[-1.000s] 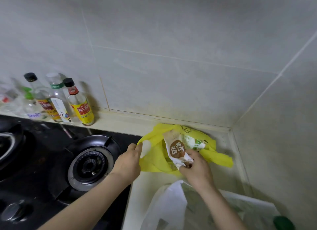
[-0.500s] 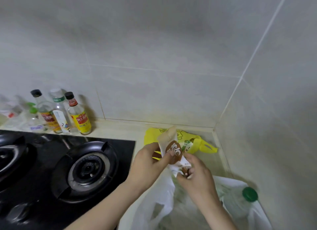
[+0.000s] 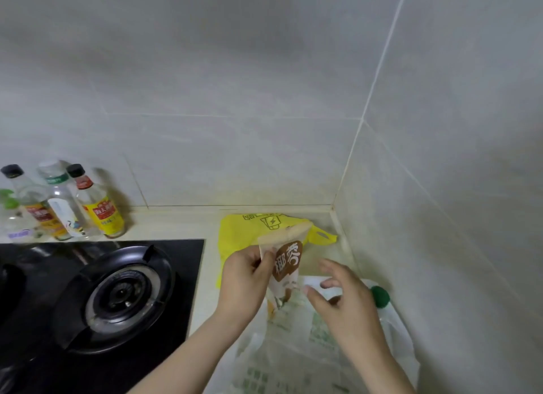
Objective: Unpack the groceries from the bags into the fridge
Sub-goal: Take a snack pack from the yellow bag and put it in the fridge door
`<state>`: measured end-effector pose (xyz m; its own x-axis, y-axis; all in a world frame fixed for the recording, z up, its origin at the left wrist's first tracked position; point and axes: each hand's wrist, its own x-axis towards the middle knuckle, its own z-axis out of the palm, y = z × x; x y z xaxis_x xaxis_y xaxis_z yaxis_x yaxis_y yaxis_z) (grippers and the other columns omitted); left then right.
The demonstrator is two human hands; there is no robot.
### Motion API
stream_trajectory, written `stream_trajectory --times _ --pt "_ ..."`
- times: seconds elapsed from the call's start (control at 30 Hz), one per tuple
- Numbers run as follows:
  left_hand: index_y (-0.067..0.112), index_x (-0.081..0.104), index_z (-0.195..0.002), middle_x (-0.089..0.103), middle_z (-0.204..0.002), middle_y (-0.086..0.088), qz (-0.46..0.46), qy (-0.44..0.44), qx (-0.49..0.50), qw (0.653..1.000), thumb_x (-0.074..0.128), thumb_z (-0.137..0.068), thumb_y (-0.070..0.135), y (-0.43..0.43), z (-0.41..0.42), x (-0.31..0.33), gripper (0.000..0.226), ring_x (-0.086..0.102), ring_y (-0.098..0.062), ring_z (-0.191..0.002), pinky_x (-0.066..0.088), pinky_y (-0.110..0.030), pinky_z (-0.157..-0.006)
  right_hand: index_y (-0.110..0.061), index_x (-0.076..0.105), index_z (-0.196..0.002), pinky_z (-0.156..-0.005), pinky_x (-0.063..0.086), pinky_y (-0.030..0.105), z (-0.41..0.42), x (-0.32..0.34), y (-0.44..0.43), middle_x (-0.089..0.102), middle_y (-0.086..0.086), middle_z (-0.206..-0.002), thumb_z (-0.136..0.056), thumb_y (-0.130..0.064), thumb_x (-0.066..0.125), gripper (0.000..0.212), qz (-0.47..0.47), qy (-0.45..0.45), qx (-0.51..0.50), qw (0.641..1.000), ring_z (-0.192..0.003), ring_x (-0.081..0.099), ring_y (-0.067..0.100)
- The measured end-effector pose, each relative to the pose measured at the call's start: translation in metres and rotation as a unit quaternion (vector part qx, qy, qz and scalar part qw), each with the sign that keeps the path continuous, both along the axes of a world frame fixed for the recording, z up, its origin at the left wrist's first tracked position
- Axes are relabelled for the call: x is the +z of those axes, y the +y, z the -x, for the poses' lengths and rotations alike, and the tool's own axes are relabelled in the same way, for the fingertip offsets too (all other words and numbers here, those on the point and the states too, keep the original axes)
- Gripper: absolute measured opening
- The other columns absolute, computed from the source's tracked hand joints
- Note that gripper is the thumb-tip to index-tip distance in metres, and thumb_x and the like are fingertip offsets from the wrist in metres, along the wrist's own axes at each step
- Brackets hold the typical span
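Note:
My left hand pinches a cone-shaped white packet with a brown label, holding it upright above the counter. Just right of the packet, my right hand hovers with relaxed, spread fingers and holds nothing. A yellow bag lies flat on the counter behind the packet, near the wall corner. A white plastic bag with green print sits in front, under my forearms. A bottle with a green cap lies in the white bag at its right side.
A black gas hob with a round burner fills the left. Several condiment bottles stand against the tiled back wall. The tiled side wall closes the counter on the right. No fridge is in view.
The packet came out of the yellow bag and passed from my right hand to my left. My right hand let go and opened. The view shifted right and the green cap showed.

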<state>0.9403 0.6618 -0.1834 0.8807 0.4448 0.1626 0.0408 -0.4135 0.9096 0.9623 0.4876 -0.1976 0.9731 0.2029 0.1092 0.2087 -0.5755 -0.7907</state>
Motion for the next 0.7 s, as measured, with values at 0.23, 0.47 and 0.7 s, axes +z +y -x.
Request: stream_trajectory --times 0.23,0.47,0.7 --pt "-0.003 0.049 -0.055 0.043 -0.049 -0.005 0.012 -0.002 0.008 1.000 0.057 -0.093 0.018 -0.023 -0.004 -0.003 0.044 0.031 -0.008 -0.048 0.021 -0.026 -0.047 -0.017 0.067 -0.111 -0.082 0.043 0.025 -0.007 -0.006 -0.050 0.065 -0.002 -0.108 -0.074 -0.014 0.080 0.040 0.022 -0.099 -0.129 0.986 -0.096 0.060 0.018" --pt "-0.003 0.054 -0.057 0.048 -0.049 -0.006 0.037 0.017 0.008 0.999 0.057 -0.093 0.018 -0.046 0.002 -0.005 0.042 0.033 -0.005 -0.046 0.024 -0.021 -0.045 -0.014 0.057 -0.126 -0.094 0.045 0.032 -0.009 -0.042 -0.067 0.063 0.001 -0.118 -0.070 -0.015 0.083 0.062 -0.008 -0.014 -0.133 0.991 -0.108 0.059 0.022" --pt "-0.003 0.061 -0.064 0.062 -0.062 -0.020 0.044 0.038 0.037 0.998 0.057 -0.094 0.023 -0.056 0.011 -0.016 0.040 0.044 -0.012 -0.053 0.031 -0.027 -0.049 -0.013 0.060 -0.113 -0.087 0.051 0.038 -0.020 -0.069 -0.073 0.068 0.003 -0.103 -0.063 -0.013 0.085 0.056 -0.029 0.042 -0.139 0.989 -0.097 0.064 0.025"
